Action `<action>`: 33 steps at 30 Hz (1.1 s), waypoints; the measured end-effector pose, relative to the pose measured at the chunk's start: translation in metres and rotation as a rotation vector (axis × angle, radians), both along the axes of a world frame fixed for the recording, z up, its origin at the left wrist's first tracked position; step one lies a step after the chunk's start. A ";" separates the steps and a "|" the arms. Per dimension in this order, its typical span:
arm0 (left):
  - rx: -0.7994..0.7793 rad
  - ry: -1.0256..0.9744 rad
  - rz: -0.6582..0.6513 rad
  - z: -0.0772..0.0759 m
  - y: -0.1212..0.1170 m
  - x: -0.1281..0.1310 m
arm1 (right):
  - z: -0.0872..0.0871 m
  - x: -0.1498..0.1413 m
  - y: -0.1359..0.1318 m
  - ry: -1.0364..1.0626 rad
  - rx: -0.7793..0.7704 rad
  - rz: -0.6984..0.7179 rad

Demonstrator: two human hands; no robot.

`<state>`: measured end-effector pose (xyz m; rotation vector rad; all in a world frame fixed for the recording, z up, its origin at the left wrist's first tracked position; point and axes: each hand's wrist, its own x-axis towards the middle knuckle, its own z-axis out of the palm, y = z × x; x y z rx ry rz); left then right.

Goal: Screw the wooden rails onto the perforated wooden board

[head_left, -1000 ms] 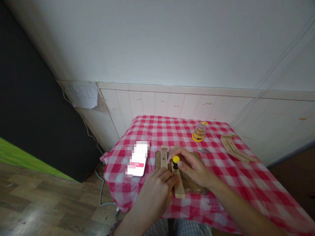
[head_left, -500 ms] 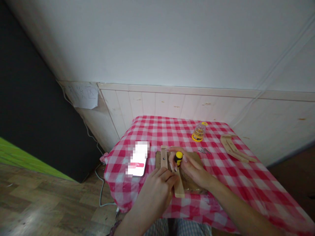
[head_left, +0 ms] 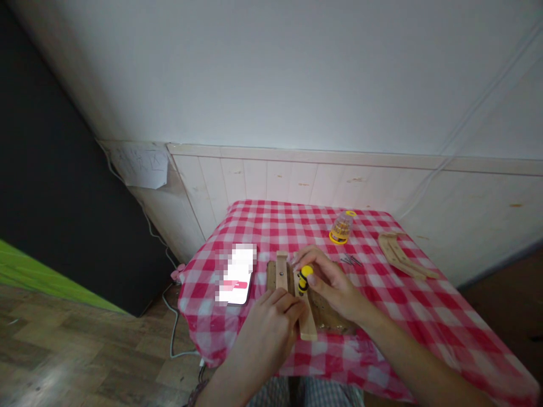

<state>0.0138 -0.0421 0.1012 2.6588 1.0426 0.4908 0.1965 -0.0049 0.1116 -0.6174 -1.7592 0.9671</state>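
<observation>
My right hand (head_left: pixel 328 280) has its fingers closed around a short yellow and black screwdriver (head_left: pixel 306 275). The driver stands nearly upright over a light wooden piece (head_left: pixel 308 325), its tip hidden or too small to make out. With curled fingers my left hand (head_left: pixel 278 314) grips and presses that same wooden piece. Left of it lies a second wooden piece (head_left: pixel 281 271) with a dark screw or hole in it. Both rest on a brown board (head_left: pixel 333 316), partly covered by my hands.
A phone (head_left: pixel 238 277) lies at the left on the checked tablecloth (head_left: pixel 280 220). Farther back stands a clear and yellow bit case (head_left: pixel 340 229). Several screws (head_left: pixel 351 259) lie right of the board, and curved wooden parts (head_left: pixel 401 257) sit near the right edge.
My right fingers have shifted around the screwdriver, and its handle now leans a little differently and sits slightly lower. My left hand keeps its place on the wooden piece.
</observation>
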 end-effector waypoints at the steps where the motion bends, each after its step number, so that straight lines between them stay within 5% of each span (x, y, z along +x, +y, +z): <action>1: -0.004 0.003 0.000 0.000 0.000 0.000 | 0.000 -0.001 0.000 0.031 -0.017 0.003; 8: -0.028 -0.016 0.005 -0.003 0.001 0.000 | -0.006 -0.005 -0.002 0.118 -0.278 0.074; 18: 0.060 -0.037 0.000 -0.009 0.001 -0.001 | -0.017 -0.008 0.000 0.155 -0.338 0.157; 28: 0.077 -0.035 0.002 -0.009 0.001 0.000 | -0.005 -0.002 -0.001 0.056 -0.188 0.028; 33: 0.188 -0.080 -0.030 -0.019 0.002 -0.001 | -0.002 -0.006 -0.003 0.177 -0.292 0.178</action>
